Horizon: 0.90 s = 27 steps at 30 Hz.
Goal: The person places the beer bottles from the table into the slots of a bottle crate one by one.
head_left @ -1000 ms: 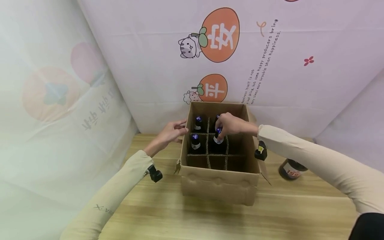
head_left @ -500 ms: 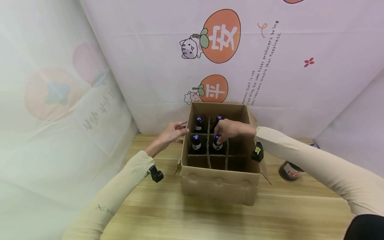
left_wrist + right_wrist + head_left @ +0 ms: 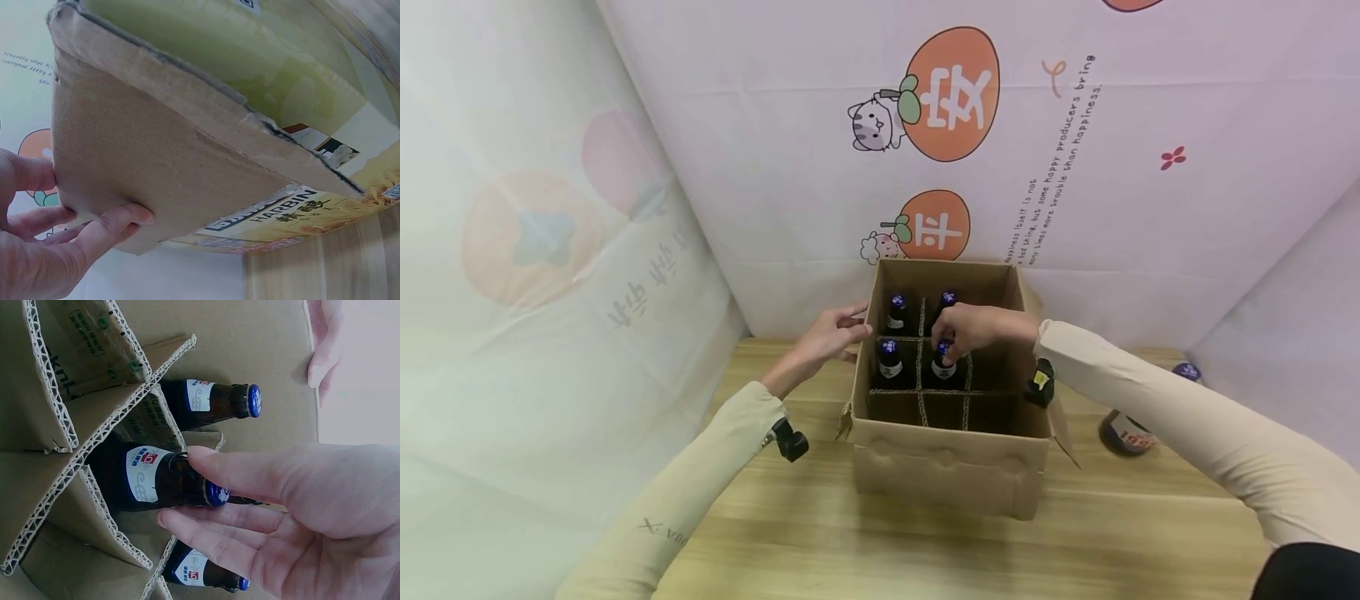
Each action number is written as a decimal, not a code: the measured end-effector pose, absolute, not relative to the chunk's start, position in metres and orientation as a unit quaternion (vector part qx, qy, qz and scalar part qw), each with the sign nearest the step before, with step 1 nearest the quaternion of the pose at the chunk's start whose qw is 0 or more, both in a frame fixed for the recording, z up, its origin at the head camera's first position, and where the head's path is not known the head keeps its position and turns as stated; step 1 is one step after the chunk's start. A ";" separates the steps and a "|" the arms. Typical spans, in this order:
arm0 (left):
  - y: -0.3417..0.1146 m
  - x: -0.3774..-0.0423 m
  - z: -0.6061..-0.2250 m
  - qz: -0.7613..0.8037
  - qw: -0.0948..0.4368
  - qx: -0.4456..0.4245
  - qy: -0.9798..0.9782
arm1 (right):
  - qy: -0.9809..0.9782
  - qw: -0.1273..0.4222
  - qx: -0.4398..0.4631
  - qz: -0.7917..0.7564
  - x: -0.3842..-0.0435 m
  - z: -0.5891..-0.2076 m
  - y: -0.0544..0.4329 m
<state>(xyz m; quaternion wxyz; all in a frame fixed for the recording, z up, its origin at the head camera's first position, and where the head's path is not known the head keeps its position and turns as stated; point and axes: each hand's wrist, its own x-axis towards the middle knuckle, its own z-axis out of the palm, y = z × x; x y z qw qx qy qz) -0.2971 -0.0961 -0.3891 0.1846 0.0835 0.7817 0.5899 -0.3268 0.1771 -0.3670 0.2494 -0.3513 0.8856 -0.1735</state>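
Note:
An open cardboard box [image 3: 951, 475] with crossed dividers stands upright on the wooden table. In a middle compartment, my right hand [image 3: 972, 327] pinches the neck of a dark beer bottle [image 3: 142, 474] just below its blue cap, thumb on one side and fingers on the other. My left hand [image 3: 826, 337] rests against the box's left side, fingers spread. In the left wrist view its fingertips touch the brown folded-down flap [image 3: 144, 144]. Beside the pinched bottle stands another beer bottle [image 3: 890, 362]. Two more stand in the back compartments, one partly hidden behind my right hand.
Right of the box stands another dark bottle [image 3: 1123, 437], partly hidden by my right sleeve, and a blue cap [image 3: 1186, 371] shows beyond the sleeve. A printed curtain [image 3: 775, 167] hangs close behind the box. Box flaps stick out at its sides.
My right hand has lowered the pinched bottle deeper into its middle compartment, and the hand has come down slightly with it. The left hand stays at the box's side.

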 end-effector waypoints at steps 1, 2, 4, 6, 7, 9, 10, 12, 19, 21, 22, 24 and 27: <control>-0.097 -0.297 -0.389 0.591 0.186 0.083 0.781 | 0.885 0.257 -0.350 -0.169 -0.327 -0.367 0.177; -0.097 -0.297 -0.390 0.592 0.187 0.082 0.780 | 0.882 0.269 -0.349 -0.168 -0.327 -0.366 0.177; -0.097 -0.297 -0.391 0.594 0.191 0.079 0.777 | 0.875 0.302 -0.337 -0.170 -0.328 -0.364 0.179; -0.096 -0.297 -0.391 0.595 0.195 0.078 0.776 | 0.868 0.335 -0.323 -0.173 -0.329 -0.361 0.184; -0.096 -0.297 -0.390 0.596 0.196 0.078 0.775 | 0.865 0.345 -0.321 -0.174 -0.330 -0.358 0.186; -0.096 -0.298 -0.390 0.596 0.194 0.078 0.776 | 0.862 0.353 -0.316 -0.183 -0.330 -0.354 0.191; -0.096 -0.298 -0.390 0.595 0.191 0.079 0.776 | 0.862 0.348 -0.319 -0.184 -0.330 -0.352 0.193; -0.097 -0.297 -0.389 0.593 0.187 0.078 0.779 | 0.862 0.335 -0.328 -0.191 -0.330 -0.349 0.195; -0.100 -0.297 -0.390 0.588 0.182 0.080 0.784 | 0.863 0.299 -0.348 -0.211 -0.328 -0.345 0.204; -0.100 -0.297 -0.390 0.590 0.184 0.078 0.782 | 0.865 0.285 -0.353 -0.216 -0.327 -0.346 0.207; -0.099 -0.298 -0.391 0.592 0.184 0.077 0.781 | 0.865 0.277 -0.355 -0.222 -0.327 -0.346 0.210; -0.099 -0.298 -0.390 0.595 0.186 0.076 0.778 | 0.865 0.256 -0.361 -0.236 -0.327 -0.346 0.215; -0.098 -0.299 -0.391 0.598 0.188 0.072 0.775 | 0.867 0.223 -0.360 -0.264 -0.327 -0.346 0.226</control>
